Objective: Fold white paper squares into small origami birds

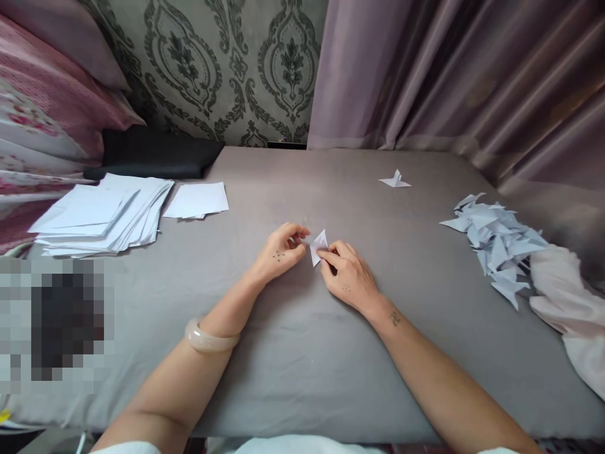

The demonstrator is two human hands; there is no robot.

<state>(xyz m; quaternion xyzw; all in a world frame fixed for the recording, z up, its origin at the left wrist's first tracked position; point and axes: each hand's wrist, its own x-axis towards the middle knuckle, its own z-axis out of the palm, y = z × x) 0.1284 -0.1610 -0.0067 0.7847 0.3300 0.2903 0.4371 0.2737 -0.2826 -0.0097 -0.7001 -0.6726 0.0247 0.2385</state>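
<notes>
Between my hands, over the middle of the cloth, is a small white origami crane (318,247) with pointed tips. My left hand (283,251) is closed in a pinch at its left point, a thin tip showing by the thumb and forefinger. From the right, my right hand (348,274) pinches the crane's lower right side between thumb and fingers. The fingers of that hand cover part of the fold. Farther back to the right, a single finished-looking paper crane (396,180) sits apart on the cloth.
At the right lies a heap of folded paper cranes (498,236), with a pale crumpled cloth (560,287) against it. On the left are a tall stack of white paper (101,214) and a smaller stack of paper squares (198,199). A black folded item (158,154) lies behind them.
</notes>
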